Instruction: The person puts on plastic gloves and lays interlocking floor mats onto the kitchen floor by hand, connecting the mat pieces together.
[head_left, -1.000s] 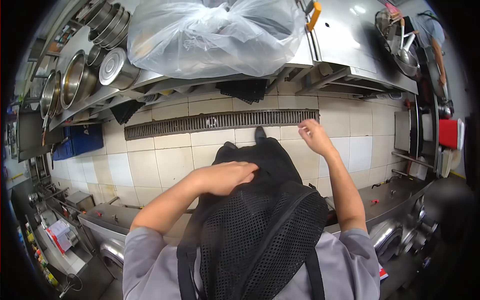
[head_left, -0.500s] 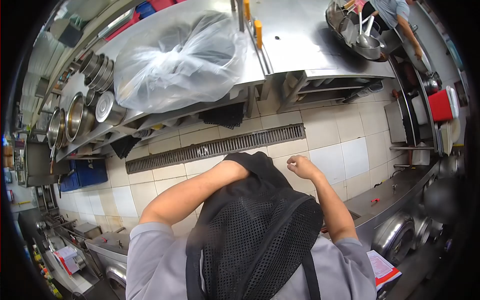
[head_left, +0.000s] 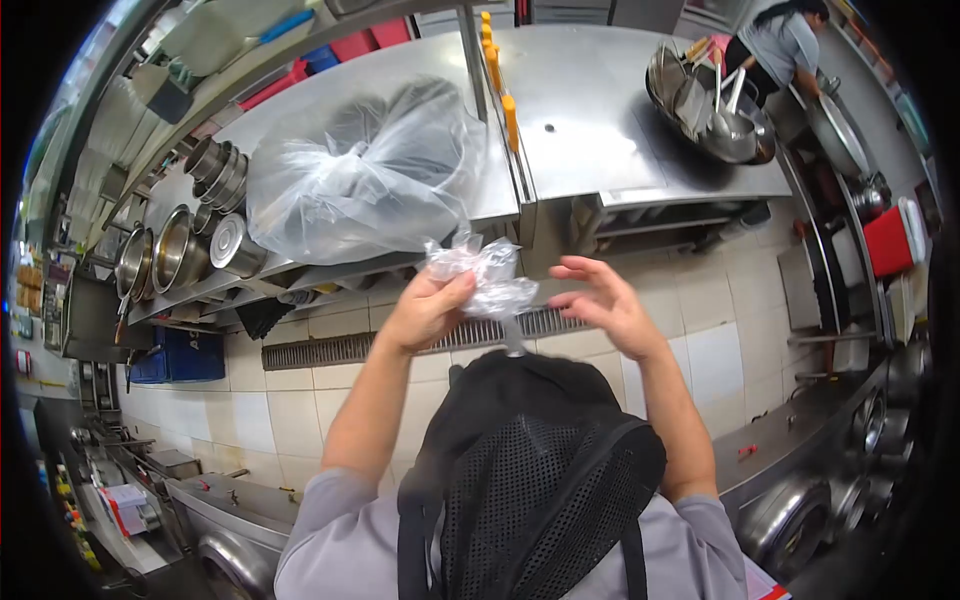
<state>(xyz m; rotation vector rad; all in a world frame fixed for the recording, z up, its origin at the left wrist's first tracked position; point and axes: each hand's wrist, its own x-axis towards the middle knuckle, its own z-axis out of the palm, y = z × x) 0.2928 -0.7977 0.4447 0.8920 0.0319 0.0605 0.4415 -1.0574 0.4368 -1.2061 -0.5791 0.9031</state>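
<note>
Plastic (head_left: pixel 500 270), clear and crumpled, is now up before the near edge of the desk (head_left: pixel 600 110), pinched by the left hand (head_left: pixel 422 312) that was down at the black bag (head_left: pixel 540 480), so it shows beside the spread right hand (head_left: pixel 618 308).

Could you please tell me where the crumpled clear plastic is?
In the head view, the crumpled clear plastic is held in the left hand, near centre, with the right hand close on its right.

The left hand (head_left: pixel 425 308) grips crumpled clear plastic (head_left: pixel 488 275); the right hand (head_left: pixel 612 305), fingers spread, hovers just beside it.
</note>
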